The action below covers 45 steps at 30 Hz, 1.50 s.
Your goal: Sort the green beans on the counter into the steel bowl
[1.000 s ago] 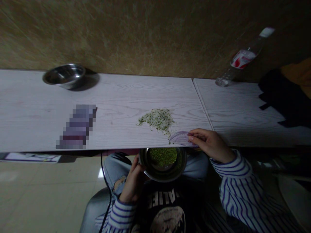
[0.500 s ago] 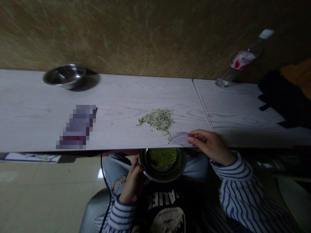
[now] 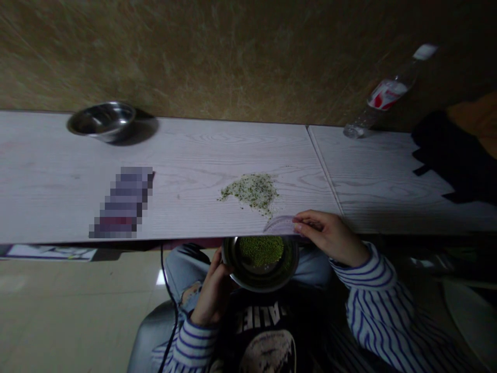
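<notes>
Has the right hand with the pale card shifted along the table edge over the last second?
Yes. The right hand and card have slid left along the table edge, closer over the bowl; the grain pile stayed put.

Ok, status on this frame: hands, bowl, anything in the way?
Left hand grips steel bowl of green grains below table edge. Right hand holds pale card at the edge. Grain pile just beyond card. Nothing between.

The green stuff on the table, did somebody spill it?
It looks that way. A loose heap of small green grains lies scattered on the bare table, not in a bowl. Just below the table edge, the left hand holds a metal bowl of more green grains. The right hand holds a pale card beside the heap.
</notes>
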Each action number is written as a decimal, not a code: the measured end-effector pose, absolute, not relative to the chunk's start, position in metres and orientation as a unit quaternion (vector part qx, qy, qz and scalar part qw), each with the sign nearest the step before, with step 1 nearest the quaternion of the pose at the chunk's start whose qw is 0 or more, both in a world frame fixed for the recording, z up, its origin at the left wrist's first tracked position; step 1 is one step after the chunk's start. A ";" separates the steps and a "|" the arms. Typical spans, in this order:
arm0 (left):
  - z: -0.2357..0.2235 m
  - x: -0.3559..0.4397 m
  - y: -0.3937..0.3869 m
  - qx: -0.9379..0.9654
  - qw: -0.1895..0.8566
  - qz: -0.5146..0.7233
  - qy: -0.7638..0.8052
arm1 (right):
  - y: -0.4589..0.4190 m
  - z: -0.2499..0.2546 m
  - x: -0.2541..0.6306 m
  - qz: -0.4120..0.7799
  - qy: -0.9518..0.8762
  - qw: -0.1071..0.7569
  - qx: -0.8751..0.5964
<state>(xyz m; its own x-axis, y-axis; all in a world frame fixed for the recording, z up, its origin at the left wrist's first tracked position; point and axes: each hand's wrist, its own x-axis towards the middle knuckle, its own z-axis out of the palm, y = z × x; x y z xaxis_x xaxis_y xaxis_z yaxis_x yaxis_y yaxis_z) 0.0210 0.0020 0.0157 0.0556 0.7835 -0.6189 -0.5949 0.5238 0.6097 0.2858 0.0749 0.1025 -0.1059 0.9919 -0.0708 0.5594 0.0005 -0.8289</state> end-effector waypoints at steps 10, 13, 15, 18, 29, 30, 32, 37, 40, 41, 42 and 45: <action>0.015 0.020 0.002 0.093 0.716 0.480 0.498 | 0.075 0.099 0.288 0.352 -0.633 0.303 -0.619; 0.013 0.019 0.002 0.097 0.722 0.476 0.492 | 0.078 0.099 0.292 0.341 -0.625 0.307 -0.632; 0.013 0.019 0.002 0.102 0.723 0.475 0.491 | 0.081 0.100 0.296 0.337 -0.615 0.311 -0.642; 0.013 0.019 0.002 0.104 0.720 0.475 0.495 | 0.083 0.103 0.299 0.334 -0.604 0.316 -0.650; 0.015 0.019 0.004 0.106 0.715 0.477 0.500 | 0.085 0.097 0.299 0.338 -0.600 0.331 -0.645; 0.015 0.019 0.004 0.107 0.715 0.476 0.500 | 0.086 0.096 0.298 0.340 -0.601 0.331 -0.643; 0.016 0.018 0.003 0.109 0.714 0.477 0.501 | 0.087 0.096 0.295 0.342 -0.607 0.327 -0.639; 0.017 0.018 0.003 0.098 0.710 0.477 0.508 | 0.086 0.099 0.287 0.352 -0.619 0.320 -0.624; 0.016 0.019 0.003 0.093 0.708 0.478 0.512 | 0.084 0.101 0.288 0.340 -0.612 0.324 -0.636; 0.016 0.019 0.003 0.092 0.706 0.480 0.512 | 0.083 0.102 0.290 0.337 -0.610 0.323 -0.640; 0.016 0.019 0.003 0.092 0.705 0.483 0.511 | 0.082 0.102 0.292 0.336 -0.610 0.320 -0.643; 0.015 0.018 0.003 0.096 0.709 0.485 0.504 | 0.078 0.102 0.294 0.330 -0.616 0.308 -0.646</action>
<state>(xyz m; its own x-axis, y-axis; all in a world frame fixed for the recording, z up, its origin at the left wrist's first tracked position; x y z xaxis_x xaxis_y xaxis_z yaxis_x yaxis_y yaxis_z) 0.0183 0.0031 0.0153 0.0227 0.7831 -0.6215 -0.5904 0.5122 0.6238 0.2942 0.0784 0.1019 0.0236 0.9987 -0.0458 0.5920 -0.0508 -0.8043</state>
